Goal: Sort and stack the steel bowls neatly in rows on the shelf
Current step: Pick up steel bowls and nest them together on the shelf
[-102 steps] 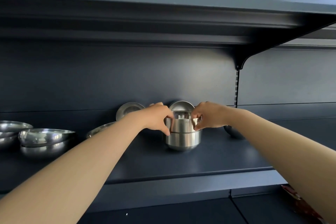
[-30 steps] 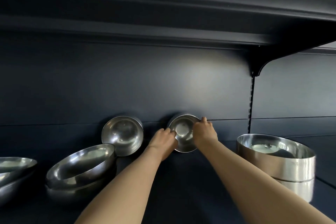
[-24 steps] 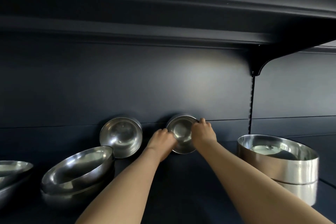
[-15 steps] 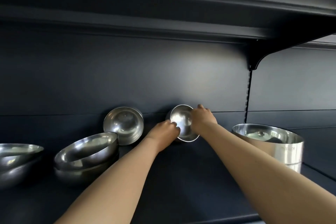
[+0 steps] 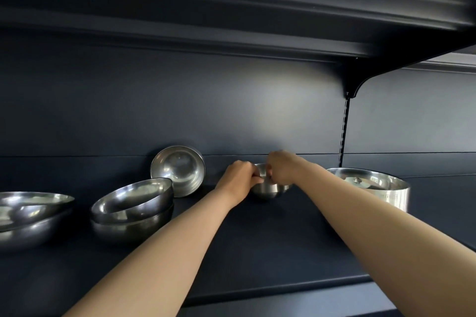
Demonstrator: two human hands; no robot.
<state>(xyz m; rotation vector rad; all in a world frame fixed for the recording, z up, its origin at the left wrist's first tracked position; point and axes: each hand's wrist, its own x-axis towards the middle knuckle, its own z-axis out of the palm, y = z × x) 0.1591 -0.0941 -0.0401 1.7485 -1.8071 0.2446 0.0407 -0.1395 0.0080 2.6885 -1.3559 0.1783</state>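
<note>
A small steel bowl [image 5: 270, 189] sits upright near the back of the dark shelf [image 5: 257, 252]. My left hand [image 5: 238, 179] grips its left rim and my right hand [image 5: 282, 168] grips its right rim; most of its opening is hidden by my fingers. To the left, another steel bowl [image 5: 178, 170] leans on its side against the back panel. In front of that one is a stack of two wider bowls [image 5: 132, 208], the upper one tilted. A further stack of large bowls [image 5: 28, 216] stands at the far left edge.
A straight-walled steel pot stack [image 5: 373, 188] with a lid inside stands to the right of my hands. An upper shelf [image 5: 231, 8] overhangs closely, held by a black bracket [image 5: 351, 87] on a slotted upright.
The small bowl was leaning on edge against the back panel; both hands have tipped it down so it now sits upright on the shelf. The view has shifted slightly.
</note>
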